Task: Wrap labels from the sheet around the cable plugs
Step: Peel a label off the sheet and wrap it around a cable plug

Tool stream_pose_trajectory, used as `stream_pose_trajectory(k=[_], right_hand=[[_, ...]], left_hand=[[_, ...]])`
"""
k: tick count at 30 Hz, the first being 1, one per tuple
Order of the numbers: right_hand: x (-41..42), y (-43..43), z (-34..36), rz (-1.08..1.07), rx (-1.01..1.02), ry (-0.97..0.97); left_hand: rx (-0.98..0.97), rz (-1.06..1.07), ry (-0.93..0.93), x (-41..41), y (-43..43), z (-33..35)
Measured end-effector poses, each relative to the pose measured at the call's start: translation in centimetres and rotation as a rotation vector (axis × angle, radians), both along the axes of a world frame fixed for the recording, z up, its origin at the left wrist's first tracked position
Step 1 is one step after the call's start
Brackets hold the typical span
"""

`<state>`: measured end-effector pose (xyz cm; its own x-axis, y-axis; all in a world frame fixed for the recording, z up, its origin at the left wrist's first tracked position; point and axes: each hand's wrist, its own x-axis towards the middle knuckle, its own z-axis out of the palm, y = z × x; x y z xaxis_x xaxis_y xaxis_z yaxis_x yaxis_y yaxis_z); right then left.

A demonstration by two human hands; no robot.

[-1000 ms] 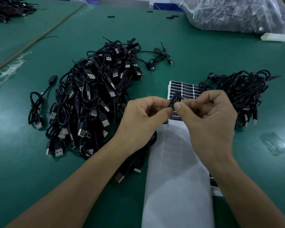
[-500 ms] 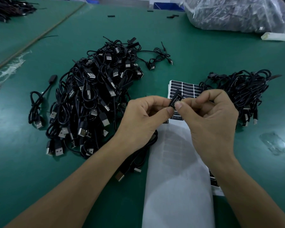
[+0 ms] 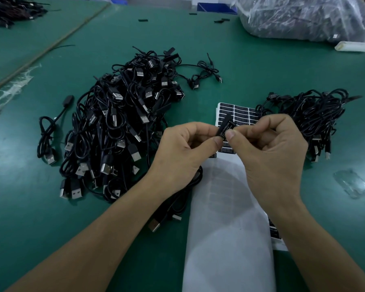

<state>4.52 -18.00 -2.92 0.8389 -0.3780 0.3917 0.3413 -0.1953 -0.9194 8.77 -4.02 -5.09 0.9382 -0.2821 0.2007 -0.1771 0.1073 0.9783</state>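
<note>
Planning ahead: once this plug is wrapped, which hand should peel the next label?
Probably right: the right hand hangs over the label sheet, while the left hand sits beside the big cable pile.

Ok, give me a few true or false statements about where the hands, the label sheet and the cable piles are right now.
1. The left hand and the right hand both pinch one black plug. True.
2. The label sheet lies on top of the large cable pile. False: it lies on the green table, between that pile and the smaller cable pile.
3. The large cable pile lies left of the hands. True.
4. The clear plastic bag sits at the near left. False: it sits at the far right.
</note>
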Motion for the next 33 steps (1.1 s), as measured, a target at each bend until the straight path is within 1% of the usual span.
stream_pose_trajectory(k=[33], right_hand=[[0.08,0.18,-0.12,0.008,0.001,0.006]], left_hand=[[0.020,0.017,-0.006,0.08,0.05,0.05]])
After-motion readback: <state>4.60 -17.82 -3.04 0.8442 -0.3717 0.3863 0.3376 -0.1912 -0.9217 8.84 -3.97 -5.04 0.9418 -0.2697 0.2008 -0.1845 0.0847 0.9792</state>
